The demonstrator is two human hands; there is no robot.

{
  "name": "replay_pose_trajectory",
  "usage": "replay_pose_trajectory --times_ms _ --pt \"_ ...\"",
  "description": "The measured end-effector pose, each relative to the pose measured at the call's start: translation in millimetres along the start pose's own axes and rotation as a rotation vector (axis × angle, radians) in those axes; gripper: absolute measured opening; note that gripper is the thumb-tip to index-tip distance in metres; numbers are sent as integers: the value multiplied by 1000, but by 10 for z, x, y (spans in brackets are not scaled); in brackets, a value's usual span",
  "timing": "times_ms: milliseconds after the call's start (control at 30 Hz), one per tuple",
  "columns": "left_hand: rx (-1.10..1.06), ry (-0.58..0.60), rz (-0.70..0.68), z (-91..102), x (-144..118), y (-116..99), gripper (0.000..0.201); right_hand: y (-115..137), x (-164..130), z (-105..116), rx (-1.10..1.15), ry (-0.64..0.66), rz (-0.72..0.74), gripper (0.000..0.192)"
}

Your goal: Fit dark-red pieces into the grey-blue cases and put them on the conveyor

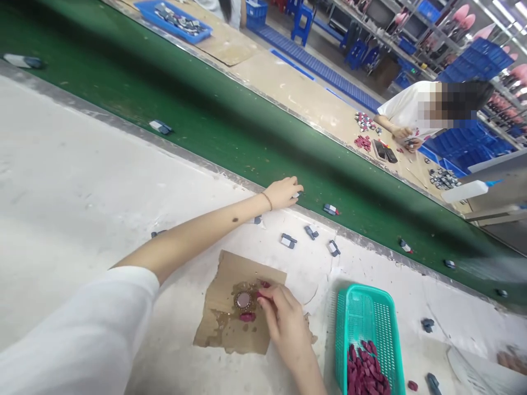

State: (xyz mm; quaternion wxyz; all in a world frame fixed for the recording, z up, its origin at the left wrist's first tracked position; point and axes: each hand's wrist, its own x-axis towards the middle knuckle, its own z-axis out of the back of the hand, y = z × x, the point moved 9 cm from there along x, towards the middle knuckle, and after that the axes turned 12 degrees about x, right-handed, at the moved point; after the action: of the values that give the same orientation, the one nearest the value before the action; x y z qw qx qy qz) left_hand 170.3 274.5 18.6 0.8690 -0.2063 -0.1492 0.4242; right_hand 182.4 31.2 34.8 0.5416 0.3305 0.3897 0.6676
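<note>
At frame centre our left hand [284, 192] reached to the green conveyor belt [230, 126], fingers closed on a small grey part [296, 194], while lower down our right hand [284, 321] pinched a maroon piece [263, 293] beside the glue cap [243, 300] on the counter's stained cardboard [230, 274].

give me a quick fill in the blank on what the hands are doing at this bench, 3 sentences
1. The left hand reaches out to the edge of the ____ conveyor belt.
2. The right hand rests on a stained piece of ____ beside a small round metal cap.
3. The dark red pieces lie in a ____ plastic basket.

Missing words: green; cardboard; teal
</note>
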Motion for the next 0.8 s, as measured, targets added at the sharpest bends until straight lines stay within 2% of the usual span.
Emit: replay_pose_trajectory --times_ms 100,200,333,500,667,800 --pt "-164 -18 55 18 -36 22 34 79 -21 -110 -76 66 66 24" --pt "-361 -30 140 107 -278 144 40 132 -22 -248 -134 124 148 25" --pt "-593 13 230 237 -796 281 20 148 -7 -408 -290 164 235 32" --pt "-915 91 415 234 -1595 384 27 149 -5 -477 -388 179 273 31" --pt "-992 208 507 43 -2166 224 31 162 12 -446 -385 150 275 32" --pt "-858 103 523 -6 -2320 161 23 133 29 -448 -322 173 227 33"
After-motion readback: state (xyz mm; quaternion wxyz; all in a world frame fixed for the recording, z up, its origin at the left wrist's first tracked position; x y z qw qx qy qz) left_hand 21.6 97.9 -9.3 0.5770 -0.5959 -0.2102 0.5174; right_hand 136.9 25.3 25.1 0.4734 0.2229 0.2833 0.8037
